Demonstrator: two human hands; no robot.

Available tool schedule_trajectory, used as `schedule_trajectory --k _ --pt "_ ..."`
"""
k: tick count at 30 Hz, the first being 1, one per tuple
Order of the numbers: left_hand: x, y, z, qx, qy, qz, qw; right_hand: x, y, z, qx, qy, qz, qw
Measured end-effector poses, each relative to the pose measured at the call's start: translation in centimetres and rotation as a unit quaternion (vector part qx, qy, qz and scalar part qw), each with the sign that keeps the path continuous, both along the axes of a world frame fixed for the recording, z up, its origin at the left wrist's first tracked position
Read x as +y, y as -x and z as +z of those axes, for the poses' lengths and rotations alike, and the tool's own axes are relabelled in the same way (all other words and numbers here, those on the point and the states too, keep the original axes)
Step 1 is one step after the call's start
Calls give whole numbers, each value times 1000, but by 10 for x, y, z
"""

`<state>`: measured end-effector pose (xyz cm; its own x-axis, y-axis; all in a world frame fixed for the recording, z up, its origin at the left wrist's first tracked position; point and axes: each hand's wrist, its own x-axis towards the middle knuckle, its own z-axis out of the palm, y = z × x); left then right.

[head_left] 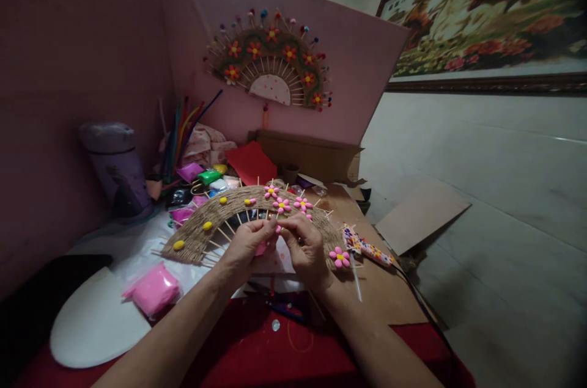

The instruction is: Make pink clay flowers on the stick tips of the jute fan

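A fan-shaped craft of tan twine woven over thin wooden sticks (pixel 204 211) lies in front of me. Pink clay flowers with yellow centres, such as the pink flower (pixel 339 257) at its right end, sit on the twine. Bare yellow clay ovals (pixel 208 226) dot the left half, and one of them has a pink petal beside it. Over the fan's inner edge, my left hand (pixel 252 241) and my right hand (pixel 302 244) meet with fingertips pinched together. A small piece of pink clay (pixel 278 229) shows between their fingers.
A bag of pink clay (pixel 153 290) rests at left by a white half-disc (pixel 98 321). Flower-patterned glue gun (pixel 367 247) lies on cardboard (pixel 394 296) at right. Behind stand a purple bottle (pixel 117 171), colourful clay packets (pixel 210 177) and a finished fan (pixel 270 58) on a pink board.
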<state>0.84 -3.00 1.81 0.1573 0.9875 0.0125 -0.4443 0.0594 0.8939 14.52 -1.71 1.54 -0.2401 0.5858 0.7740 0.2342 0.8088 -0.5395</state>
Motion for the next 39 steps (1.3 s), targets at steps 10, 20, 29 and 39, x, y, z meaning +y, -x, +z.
schedule_trajectory --k 10,20,29,39 --pt "-2 1 4 11 4 20 1000 1 1 -4 11 9 -22 1000" --pt "1 -1 1 9 10 30 999 2 0 -4 14 1 -25 1000" --pt "1 1 1 -7 5 36 999 2 1 -4 22 -2 -26 999" --pt "0 1 4 5 3 25 1000 2 0 -5 20 -8 -34 999"
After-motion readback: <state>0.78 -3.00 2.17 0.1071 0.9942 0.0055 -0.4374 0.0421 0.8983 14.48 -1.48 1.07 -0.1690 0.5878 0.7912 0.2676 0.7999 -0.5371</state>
